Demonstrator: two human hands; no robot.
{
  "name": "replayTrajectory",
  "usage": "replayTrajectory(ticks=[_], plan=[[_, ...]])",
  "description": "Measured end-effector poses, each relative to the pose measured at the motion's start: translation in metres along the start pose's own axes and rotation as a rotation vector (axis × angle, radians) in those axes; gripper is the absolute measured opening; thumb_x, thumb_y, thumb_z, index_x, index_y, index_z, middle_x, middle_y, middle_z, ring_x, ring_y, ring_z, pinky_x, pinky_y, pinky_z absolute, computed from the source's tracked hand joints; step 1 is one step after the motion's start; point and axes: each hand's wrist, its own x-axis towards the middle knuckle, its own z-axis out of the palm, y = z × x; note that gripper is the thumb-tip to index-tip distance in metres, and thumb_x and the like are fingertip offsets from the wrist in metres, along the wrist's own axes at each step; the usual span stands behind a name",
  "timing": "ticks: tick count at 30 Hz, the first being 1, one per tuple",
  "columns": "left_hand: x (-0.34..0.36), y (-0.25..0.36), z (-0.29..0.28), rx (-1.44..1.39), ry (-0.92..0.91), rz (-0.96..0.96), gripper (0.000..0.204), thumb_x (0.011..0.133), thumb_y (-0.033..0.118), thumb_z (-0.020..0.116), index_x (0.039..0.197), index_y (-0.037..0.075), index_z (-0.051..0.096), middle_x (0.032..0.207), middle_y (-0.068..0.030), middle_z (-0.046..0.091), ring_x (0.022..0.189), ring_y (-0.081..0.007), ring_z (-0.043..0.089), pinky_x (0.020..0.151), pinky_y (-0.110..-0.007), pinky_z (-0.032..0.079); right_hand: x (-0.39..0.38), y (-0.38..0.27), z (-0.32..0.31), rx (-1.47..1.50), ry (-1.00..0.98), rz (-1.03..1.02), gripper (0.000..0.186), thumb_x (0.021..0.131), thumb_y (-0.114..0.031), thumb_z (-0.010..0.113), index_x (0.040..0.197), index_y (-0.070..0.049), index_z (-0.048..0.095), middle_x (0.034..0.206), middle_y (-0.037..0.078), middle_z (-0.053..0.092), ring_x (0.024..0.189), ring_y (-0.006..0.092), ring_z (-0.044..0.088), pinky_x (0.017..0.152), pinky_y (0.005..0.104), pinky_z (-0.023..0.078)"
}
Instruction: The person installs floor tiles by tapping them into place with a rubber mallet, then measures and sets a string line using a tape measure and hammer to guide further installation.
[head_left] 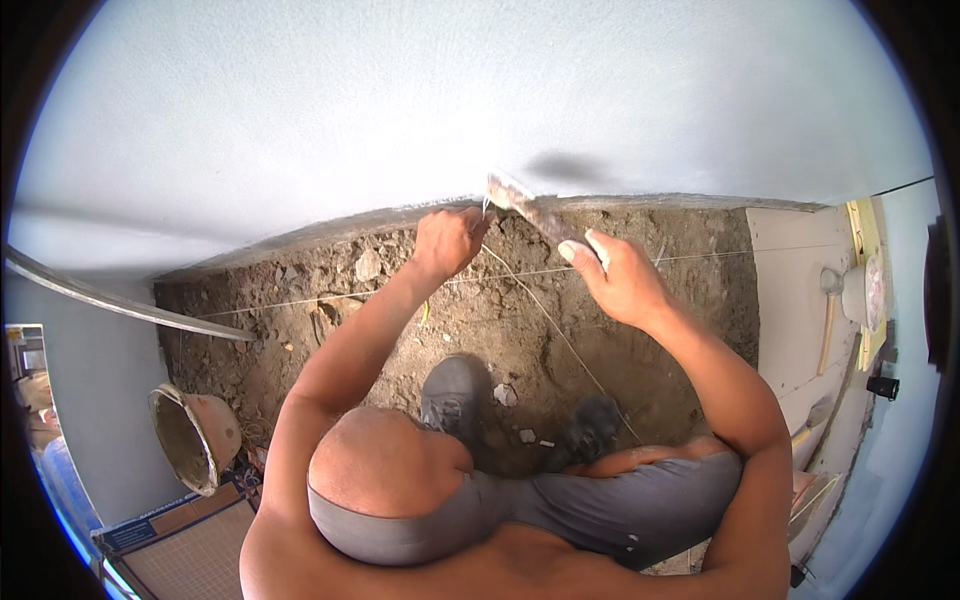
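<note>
My right hand [625,282] grips the handle of a worn hammer [548,222]. Its head, pale with dried mortar, is close to the foot of the white wall [400,110]. My left hand [450,242] is closed at the wall's base, pinching a thin, pale nail-like piece [486,206] beside the hammer head. I cannot tell whether the two touch. From near my left fingers a slack string [545,315] runs down over the soil toward my right knee. Another, taut string [700,255] crosses the trench from side to side below my hands.
I squat on rough soil [650,350] with stones; my dark shoes [452,393] rest on it. Left are a mortar-stained bucket [215,428], a tile box [190,550] and a long metal straightedge [130,305]. Pale tiles [795,290], a mallet [828,310] and another bucket [858,293] lie right.
</note>
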Motion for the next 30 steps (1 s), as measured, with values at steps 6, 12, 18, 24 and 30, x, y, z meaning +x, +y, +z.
replayTrajectory(ticks=[6,12,18,24,30], plan=[[0.000,0.002,0.004,-0.061,0.002,0.013,0.042,0.098,0.037,0.052,0.073,0.006,0.065,0.061,-0.0150,0.063,0.050,-0.0324,0.060,0.055,-0.043,0.049,0.017,-0.033,-0.010,0.414,0.430,-0.617,0.030,0.098,-0.029,0.058,0.085,-0.001,0.056,0.058,0.005,0.054,0.050,0.0118,0.054,0.042,0.0297,0.040],[-0.002,0.006,0.006,-0.061,0.008,0.030,0.044,0.099,0.039,0.050,0.073,0.006,0.065,0.060,-0.0157,0.063,0.051,-0.0313,0.061,0.055,-0.044,0.049,0.024,0.005,0.001,-0.128,-0.150,0.114,0.041,0.102,-0.036,0.047,0.087,0.000,0.059,0.057,0.005,0.055,0.046,0.0163,0.050,0.043,0.0357,0.039],[0.000,0.007,0.001,-0.060,-0.070,-0.038,0.046,0.100,0.041,0.048,0.075,0.007,0.065,0.057,-0.0143,0.062,0.049,-0.0298,0.061,0.055,-0.043,0.050,0.013,-0.033,-0.019,0.242,0.284,-0.388,0.040,0.101,-0.036,0.051,0.085,0.001,0.056,0.057,0.007,0.052,0.048,0.0137,0.048,0.044,0.0316,0.037],[0.001,0.007,0.006,-0.074,-0.095,-0.051,0.044,0.099,0.041,0.050,0.077,0.007,0.066,0.055,-0.0125,0.061,0.047,-0.0269,0.059,0.054,-0.042,0.050,0.022,0.022,0.014,-0.080,-0.176,0.197,0.045,0.102,-0.041,0.045,0.090,0.000,0.060,0.057,0.004,0.052,0.046,0.0166,0.048,0.045,0.0361,0.040],[0.003,0.012,0.005,-0.021,-0.040,-0.084,0.048,0.101,0.042,0.046,0.078,0.005,0.065,0.054,-0.0131,0.060,0.046,-0.0264,0.058,0.052,-0.042,0.049,-0.010,0.056,0.014,0.013,-0.185,0.288,0.056,0.099,-0.050,0.046,0.081,0.001,0.062,0.059,0.009,0.053,0.054,0.0199,0.052,0.054,0.0412,0.042]])
